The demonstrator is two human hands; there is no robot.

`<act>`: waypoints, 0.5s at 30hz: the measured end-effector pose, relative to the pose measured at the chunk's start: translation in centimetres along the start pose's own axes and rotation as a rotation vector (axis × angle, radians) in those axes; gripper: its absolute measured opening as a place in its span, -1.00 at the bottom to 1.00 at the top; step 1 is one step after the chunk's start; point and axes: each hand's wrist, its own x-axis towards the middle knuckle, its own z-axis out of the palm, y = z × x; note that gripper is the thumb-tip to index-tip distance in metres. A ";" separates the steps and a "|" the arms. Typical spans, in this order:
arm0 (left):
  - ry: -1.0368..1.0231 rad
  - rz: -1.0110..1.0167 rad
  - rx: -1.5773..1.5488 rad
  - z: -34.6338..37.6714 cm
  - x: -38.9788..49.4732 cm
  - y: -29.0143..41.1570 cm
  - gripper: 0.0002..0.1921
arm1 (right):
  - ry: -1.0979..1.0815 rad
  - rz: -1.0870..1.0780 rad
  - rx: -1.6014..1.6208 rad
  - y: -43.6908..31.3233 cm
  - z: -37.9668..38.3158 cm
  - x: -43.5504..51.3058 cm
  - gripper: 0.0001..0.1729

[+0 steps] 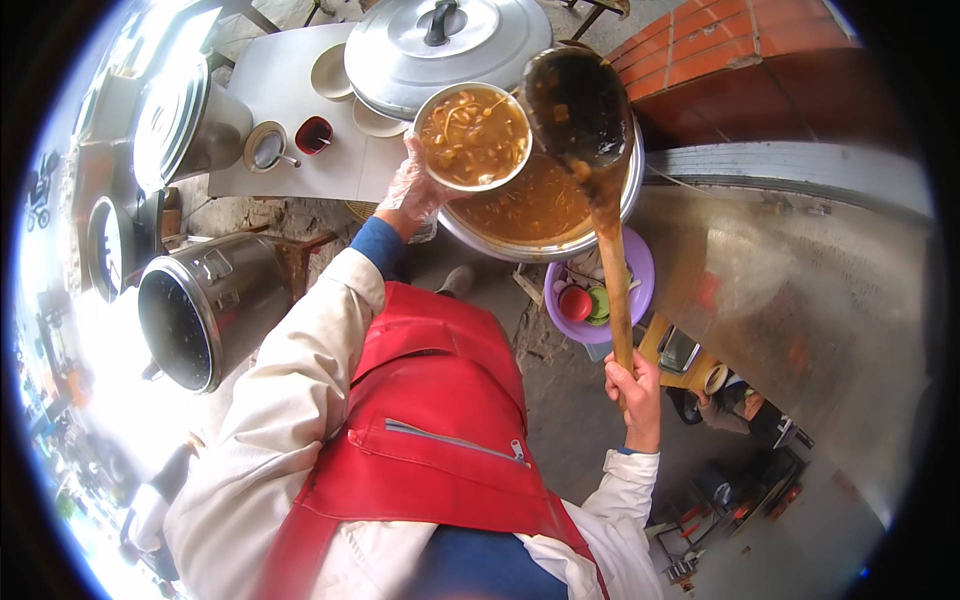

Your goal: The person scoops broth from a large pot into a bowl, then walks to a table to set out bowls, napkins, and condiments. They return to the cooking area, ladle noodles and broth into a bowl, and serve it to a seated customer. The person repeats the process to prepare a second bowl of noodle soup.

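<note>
My left hand (416, 180), in a clear plastic glove, grips a bowl of thick brown soup (472, 136) from its left side and underneath. Below that bowl stands a large metal pot (544, 253) filled with the same brown soup (540, 206). My right hand (636, 386), which looks bare, is closed around the wooden handle of a big ladle (577, 109). The ladle's dark, wet bowl is raised over the pot's right side, just right of the soup bowl. A little soup clings where the handle joins it.
A domed aluminium lid (499, 30) lies beyond the pot. On the white table (247, 75) are a strainer on a bowl (266, 146) and a red cup (313, 136). A purple basin (643, 270) with dishes stands below right. A steel pot (247, 289) stands left. Someone sits at lower right.
</note>
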 end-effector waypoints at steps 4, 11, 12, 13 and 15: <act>0.069 0.010 -0.018 -0.5 -0.5 0.8 -0.05 | 0.044 0.012 -0.049 1.9 -0.2 2.4 -0.76; 0.172 0.075 0.235 -0.8 -1.4 1.9 -0.19 | 0.646 -0.199 -0.787 7.5 5.9 10.9 -0.68; 0.050 0.080 0.302 -0.9 -1.5 2.1 -0.30 | 0.626 -0.114 -0.789 7.8 7.6 11.9 -0.73; -0.015 0.098 0.289 -1.2 -1.5 2.5 -0.17 | 0.671 -0.297 -0.743 7.9 9.5 12.6 -0.75; 0.048 0.027 0.265 -1.6 -1.6 3.3 0.11 | 0.619 -0.108 -0.703 7.8 12.5 13.6 -0.76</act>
